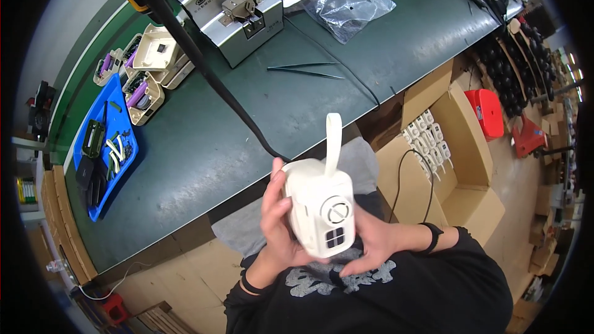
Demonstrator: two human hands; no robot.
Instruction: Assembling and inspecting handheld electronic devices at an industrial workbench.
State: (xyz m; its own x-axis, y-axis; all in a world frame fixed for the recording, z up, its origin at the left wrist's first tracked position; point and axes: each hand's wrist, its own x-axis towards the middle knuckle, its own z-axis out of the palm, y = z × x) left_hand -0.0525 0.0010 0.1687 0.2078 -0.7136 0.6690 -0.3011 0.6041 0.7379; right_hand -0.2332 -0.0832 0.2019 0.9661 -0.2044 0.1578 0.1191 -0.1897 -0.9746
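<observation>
Above my lap, just off the table's near edge, I hold a cream-white device (337, 195) with rounded corners. A white strap loop (333, 142) stands up from its far end. Its visible face carries a round ring mark and a dark square window split into panes. My left hand (275, 229) wraps the device's left side, fingers along the edge. My right hand (373, 238) is against its right side, thumb pointing down below it; some of its fingers are hidden behind the device.
Tweezers (303, 70), a clear plastic bag (349, 7) and a grey machine (241, 15) rest on the green table (204, 173). At left are a blue tray (127, 127) and opened cream housings (145, 96). A cardboard box (467, 179) holds several white devices (427, 139). A black cable (216, 80) hangs across.
</observation>
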